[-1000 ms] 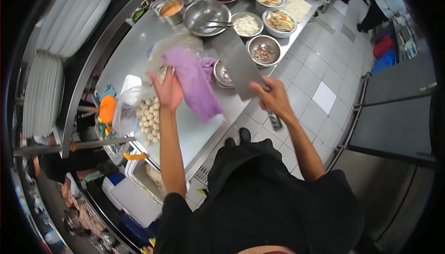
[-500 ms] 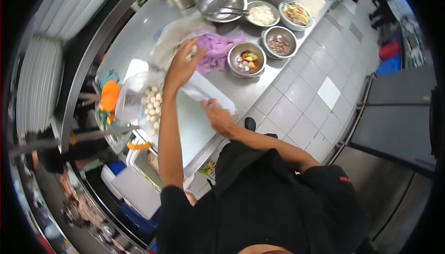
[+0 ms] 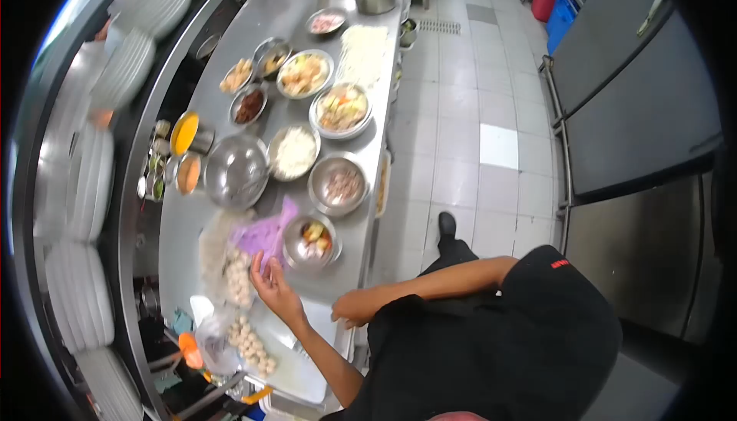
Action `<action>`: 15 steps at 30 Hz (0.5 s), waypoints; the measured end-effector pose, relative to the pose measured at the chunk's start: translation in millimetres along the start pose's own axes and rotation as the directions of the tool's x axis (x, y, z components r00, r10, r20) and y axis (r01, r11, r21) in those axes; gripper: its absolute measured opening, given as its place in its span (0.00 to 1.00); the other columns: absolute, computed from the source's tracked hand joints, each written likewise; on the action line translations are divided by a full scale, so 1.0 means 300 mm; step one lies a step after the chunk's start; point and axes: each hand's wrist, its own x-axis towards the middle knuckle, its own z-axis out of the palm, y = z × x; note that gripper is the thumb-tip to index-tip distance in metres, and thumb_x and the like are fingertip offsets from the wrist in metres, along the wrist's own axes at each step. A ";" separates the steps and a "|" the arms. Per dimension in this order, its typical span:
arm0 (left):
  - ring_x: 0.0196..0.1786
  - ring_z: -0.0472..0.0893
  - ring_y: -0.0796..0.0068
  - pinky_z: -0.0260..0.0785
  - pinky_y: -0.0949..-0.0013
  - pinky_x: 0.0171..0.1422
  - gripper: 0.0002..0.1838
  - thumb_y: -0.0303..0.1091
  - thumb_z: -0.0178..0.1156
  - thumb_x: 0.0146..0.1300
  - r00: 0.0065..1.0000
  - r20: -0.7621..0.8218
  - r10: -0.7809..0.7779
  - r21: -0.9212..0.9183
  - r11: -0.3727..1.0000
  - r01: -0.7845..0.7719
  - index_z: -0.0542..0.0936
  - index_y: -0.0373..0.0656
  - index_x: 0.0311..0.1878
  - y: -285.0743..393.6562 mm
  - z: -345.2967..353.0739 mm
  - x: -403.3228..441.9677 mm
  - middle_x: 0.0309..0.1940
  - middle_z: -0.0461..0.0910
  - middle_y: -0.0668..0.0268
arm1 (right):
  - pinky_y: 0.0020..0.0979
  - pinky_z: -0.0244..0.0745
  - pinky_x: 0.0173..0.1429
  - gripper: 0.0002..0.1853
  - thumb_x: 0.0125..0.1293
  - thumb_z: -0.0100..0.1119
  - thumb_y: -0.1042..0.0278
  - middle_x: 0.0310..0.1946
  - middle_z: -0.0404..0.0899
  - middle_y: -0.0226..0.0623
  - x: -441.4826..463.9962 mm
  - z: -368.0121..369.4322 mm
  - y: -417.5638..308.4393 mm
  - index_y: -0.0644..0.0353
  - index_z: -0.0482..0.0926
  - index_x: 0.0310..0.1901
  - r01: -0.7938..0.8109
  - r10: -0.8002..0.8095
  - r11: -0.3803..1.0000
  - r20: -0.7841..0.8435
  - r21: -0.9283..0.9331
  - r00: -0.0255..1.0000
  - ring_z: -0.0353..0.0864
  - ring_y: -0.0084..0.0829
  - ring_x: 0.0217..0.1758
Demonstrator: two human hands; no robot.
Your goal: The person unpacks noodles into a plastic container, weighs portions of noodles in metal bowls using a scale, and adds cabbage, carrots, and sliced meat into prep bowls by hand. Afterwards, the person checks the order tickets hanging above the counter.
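My left hand (image 3: 278, 292) is raised over the steel table with its fingers apart and nothing in them. Just past its fingertips are a purple plastic bag (image 3: 263, 234) and a cloudy clear bag (image 3: 217, 248). Small pale round pieces (image 3: 239, 279) are heaped by that bag, and more pale round pieces (image 3: 252, 346) lie on the white cutting board (image 3: 301, 379). Close to the table's front edge, my right hand (image 3: 358, 307) has curled fingers; anything inside them is hidden. A steel bowl with cut vegetables (image 3: 311, 241) stands just beyond both hands.
Farther along the steel table (image 3: 265, 26) stand a bowl of meat pieces (image 3: 338, 184), a bowl of white food (image 3: 294, 153), a large steel bowl (image 3: 236, 171) and several more filled bowls. Plates (image 3: 80, 294) are stacked on the left. Tiled floor (image 3: 461, 106) and grey refrigerators (image 3: 641, 99) lie right.
The view has swung, showing more of the table's far end. My left hand has come away from the cloudy bag, and my right hand has drawn back toward the table edge with its fingers curled.
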 end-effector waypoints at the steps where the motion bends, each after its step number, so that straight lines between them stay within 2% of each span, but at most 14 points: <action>1: 0.55 0.73 0.66 0.67 0.66 0.58 0.18 0.33 0.55 0.66 1.000 0.007 0.021 -0.054 0.998 -0.021 0.71 0.38 0.57 0.022 0.126 0.022 0.61 0.65 0.58 | 0.42 0.72 0.52 0.20 0.55 0.63 0.64 0.43 0.79 0.46 -0.132 -0.094 0.065 0.62 0.77 0.49 -0.030 0.035 0.998 -0.098 0.051 0.995 0.77 0.45 0.48; 3: 0.53 0.74 0.67 0.67 0.68 0.56 0.17 0.32 0.56 0.66 0.997 0.018 0.073 -0.006 0.997 -0.073 0.72 0.37 0.56 0.092 0.378 0.049 0.59 0.66 0.59 | 0.42 0.73 0.51 0.18 0.55 0.63 0.65 0.43 0.80 0.47 -0.397 -0.306 0.183 0.62 0.78 0.47 -0.122 0.160 0.980 -0.255 0.158 0.954 0.79 0.46 0.46; 5: 0.51 0.76 0.69 0.69 0.70 0.53 0.16 0.30 0.56 0.65 0.992 0.068 0.106 -0.065 0.993 -0.102 0.72 0.37 0.55 0.180 0.647 0.098 0.57 0.67 0.60 | 0.40 0.73 0.50 0.17 0.55 0.61 0.67 0.40 0.81 0.47 -0.625 -0.524 0.270 0.64 0.78 0.46 -0.217 0.246 0.969 -0.374 0.117 0.894 0.79 0.48 0.44; 7: 0.50 0.76 0.70 0.70 0.72 0.50 0.15 0.29 0.57 0.65 0.951 0.163 0.263 -0.103 0.963 -0.249 0.73 0.37 0.54 0.303 0.965 0.213 0.55 0.69 0.61 | 0.38 0.74 0.49 0.15 0.57 0.60 0.67 0.40 0.81 0.47 -0.876 -0.815 0.354 0.64 0.79 0.46 -0.399 0.492 0.871 -0.478 0.289 0.728 0.80 0.46 0.44; 8: 0.49 0.77 0.72 0.70 0.73 0.49 0.15 0.29 0.57 0.65 0.951 0.200 0.236 -0.097 0.971 -0.220 0.73 0.37 0.54 0.350 1.059 0.269 0.54 0.69 0.62 | 0.38 0.74 0.49 0.15 0.57 0.60 0.67 0.40 0.81 0.47 -0.936 -0.886 0.404 0.64 0.79 0.46 -0.402 0.499 0.867 -0.485 0.295 0.718 0.80 0.46 0.44; 9: 0.46 0.78 0.73 0.70 0.73 0.49 0.13 0.29 0.57 0.64 0.925 0.207 0.319 -0.090 0.948 -0.306 0.75 0.37 0.52 0.420 1.155 0.323 0.49 0.73 0.62 | 0.38 0.74 0.49 0.14 0.58 0.59 0.68 0.39 0.82 0.47 -0.986 -0.949 0.464 0.64 0.79 0.45 -0.375 0.492 0.870 -0.567 0.319 0.660 0.80 0.45 0.44; 10: 0.44 0.78 0.74 0.69 0.73 0.48 0.13 0.30 0.57 0.64 0.921 0.220 0.323 -0.079 0.946 -0.313 0.76 0.37 0.50 0.463 1.253 0.393 0.46 0.75 0.63 | 0.38 0.74 0.49 0.13 0.60 0.58 0.68 0.38 0.82 0.46 -1.030 -1.015 0.530 0.65 0.79 0.45 -0.344 0.481 0.876 -0.642 0.337 0.597 0.81 0.45 0.44; 11: 0.42 0.78 0.75 0.69 0.74 0.48 0.12 0.31 0.58 0.64 0.916 0.234 0.326 -0.063 0.945 -0.320 0.77 0.37 0.49 0.493 1.342 0.471 0.44 0.77 0.63 | 0.38 0.74 0.49 0.13 0.60 0.58 0.68 0.38 0.82 0.46 -1.068 -1.077 0.600 0.65 0.79 0.45 -0.339 0.483 0.876 -0.645 0.343 0.592 0.81 0.45 0.44; 13: 0.41 0.77 0.77 0.69 0.73 0.47 0.12 0.34 0.58 0.64 0.887 0.216 0.407 -0.067 0.913 -0.402 0.78 0.38 0.47 0.542 1.541 0.647 0.40 0.79 0.65 | 0.35 0.75 0.50 0.13 0.62 0.58 0.68 0.39 0.82 0.44 -1.142 -1.227 0.760 0.63 0.78 0.47 -0.350 0.519 0.852 -0.720 0.389 0.461 0.81 0.40 0.45; 14: 0.41 0.77 0.78 0.69 0.73 0.46 0.12 0.35 0.58 0.64 0.866 0.226 0.446 -0.013 0.891 -0.455 0.79 0.38 0.46 0.573 1.639 0.732 0.39 0.80 0.65 | 0.34 0.74 0.53 0.13 0.62 0.57 0.68 0.40 0.82 0.44 -1.178 -1.309 0.841 0.64 0.78 0.46 -0.312 0.526 0.849 -0.735 0.426 0.428 0.81 0.39 0.46; 15: 0.41 0.78 0.77 0.68 0.72 0.48 0.11 0.36 0.59 0.64 0.856 0.225 0.466 -0.046 0.882 -0.468 0.80 0.39 0.45 0.590 1.748 0.817 0.37 0.81 0.66 | 0.34 0.74 0.53 0.13 0.62 0.57 0.68 0.40 0.82 0.44 -1.212 -1.383 0.927 0.64 0.78 0.46 -0.317 0.526 0.849 -0.733 0.423 0.430 0.81 0.39 0.46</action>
